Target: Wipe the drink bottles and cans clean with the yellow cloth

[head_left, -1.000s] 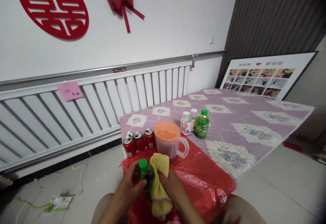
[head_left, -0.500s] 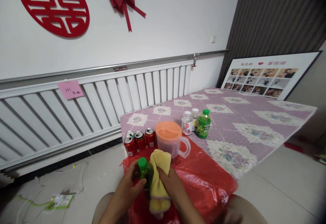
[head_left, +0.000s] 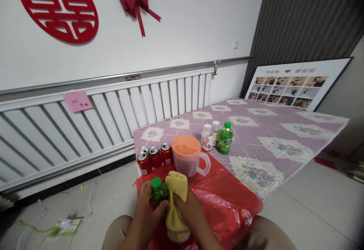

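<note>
Purple table (head_left: 284, 128) holds 4 cans (head_left: 155, 157), 1 pitcher (head_left: 186, 159); left hand (head_left: 146, 208) curls fingers round 1 bottle (head_left: 157, 194), right hand (head_left: 190, 210) clutches 1 cloth (head_left: 176, 187).

Just beyond the hands (head_left: 146, 215) a lidded pitcher (head_left: 186, 161) and red cans (head_left: 155, 157) block the way forward, while the red sheet (head_left: 227, 200) to their right lies bare.

Was bright and evenly lit by soft, diffuse light, with faint shadows only. Caught mild sheen on the red plastic sheet (head_left: 227, 200). Bowed the radiator (head_left: 85, 128) rails leftward. Looked sharp mid-frame, softer around the yellow cloth (head_left: 174, 208), dark in the lower corners.
</note>
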Tool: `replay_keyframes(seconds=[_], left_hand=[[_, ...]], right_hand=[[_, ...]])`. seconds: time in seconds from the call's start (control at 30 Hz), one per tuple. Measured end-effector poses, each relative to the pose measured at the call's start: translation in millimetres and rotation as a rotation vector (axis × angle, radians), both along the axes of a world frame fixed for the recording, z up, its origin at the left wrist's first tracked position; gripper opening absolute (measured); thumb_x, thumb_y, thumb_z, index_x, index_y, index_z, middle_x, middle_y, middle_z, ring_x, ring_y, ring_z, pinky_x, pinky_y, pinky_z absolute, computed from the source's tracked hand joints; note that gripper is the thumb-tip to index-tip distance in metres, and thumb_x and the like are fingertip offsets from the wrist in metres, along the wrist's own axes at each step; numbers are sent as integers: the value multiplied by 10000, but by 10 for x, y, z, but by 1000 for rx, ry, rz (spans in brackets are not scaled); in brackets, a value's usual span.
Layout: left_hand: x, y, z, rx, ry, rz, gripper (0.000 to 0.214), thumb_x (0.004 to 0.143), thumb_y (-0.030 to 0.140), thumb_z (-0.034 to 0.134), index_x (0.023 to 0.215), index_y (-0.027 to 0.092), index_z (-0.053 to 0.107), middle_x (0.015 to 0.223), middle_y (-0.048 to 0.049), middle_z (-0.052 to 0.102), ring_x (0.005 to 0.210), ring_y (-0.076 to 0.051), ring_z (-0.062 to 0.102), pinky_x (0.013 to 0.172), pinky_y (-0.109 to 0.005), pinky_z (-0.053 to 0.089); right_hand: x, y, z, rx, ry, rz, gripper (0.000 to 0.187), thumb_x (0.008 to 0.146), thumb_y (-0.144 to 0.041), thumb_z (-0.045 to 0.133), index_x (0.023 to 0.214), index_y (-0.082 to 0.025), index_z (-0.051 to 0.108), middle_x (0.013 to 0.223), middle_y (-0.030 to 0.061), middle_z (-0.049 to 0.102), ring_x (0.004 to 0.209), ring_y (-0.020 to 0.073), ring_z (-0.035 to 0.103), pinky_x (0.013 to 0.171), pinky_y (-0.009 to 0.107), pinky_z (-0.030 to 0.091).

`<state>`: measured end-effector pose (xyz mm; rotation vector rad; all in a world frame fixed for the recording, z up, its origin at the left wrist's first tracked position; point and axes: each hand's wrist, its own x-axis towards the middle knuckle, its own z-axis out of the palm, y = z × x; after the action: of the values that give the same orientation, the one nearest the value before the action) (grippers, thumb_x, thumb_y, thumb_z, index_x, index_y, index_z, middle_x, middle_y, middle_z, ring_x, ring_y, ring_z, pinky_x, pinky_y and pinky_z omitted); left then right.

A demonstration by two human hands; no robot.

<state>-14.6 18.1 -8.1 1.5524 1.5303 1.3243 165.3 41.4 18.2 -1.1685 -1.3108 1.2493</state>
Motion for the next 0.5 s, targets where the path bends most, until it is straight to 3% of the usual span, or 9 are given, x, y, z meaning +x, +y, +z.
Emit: replay_keyframes(seconds=[0.13, 0.23, 0.33, 0.5], left_hand=[[-13, -12, -13, -28, -92, -65, 558, 738, 310, 766, 1264, 216, 608, 1240, -115, 658, 1164, -332, 645, 1010, -496, 541], [-23, -39, -28, -45, -183, -112, 623, 771, 298, 753, 1342, 232, 513, 1302, -120, 659, 1145, -300, 677, 1008, -463, 546], [-57, -51, -39, -70, -234, -181, 599, 790, 279, 753, 1330, 231, 500, 1265, -114, 693, 1116, -282, 701, 1016, -446, 547], [-109, -40, -61, -97, -276, -234, 600, 780, 265, 755, 1330, 221, 517, 1287, -122, 694, 1175, -308, 685, 1045, -464, 540]], right_hand=[[-42, -183, 296, 4, -5, 11, 520, 728, -320, 636, 1231, -191, 669, 1176, 110, 757, 1061, 310, 713, 932, 426, 558], [-93, -236, 435, 88, -17, 64, 535, 715, -279, 647, 1244, -200, 663, 1195, 99, 745, 1078, 297, 699, 956, 414, 540], [-128, -145, 431, 45, -1, 76, 485, 706, -260, 643, 1183, -183, 680, 1128, 99, 759, 1037, 298, 704, 940, 419, 537], [-120, 120, 274, -68, 45, 92, 348, 758, -321, 624, 1059, -165, 702, 1030, 101, 780, 951, 298, 723, 813, 394, 568]])
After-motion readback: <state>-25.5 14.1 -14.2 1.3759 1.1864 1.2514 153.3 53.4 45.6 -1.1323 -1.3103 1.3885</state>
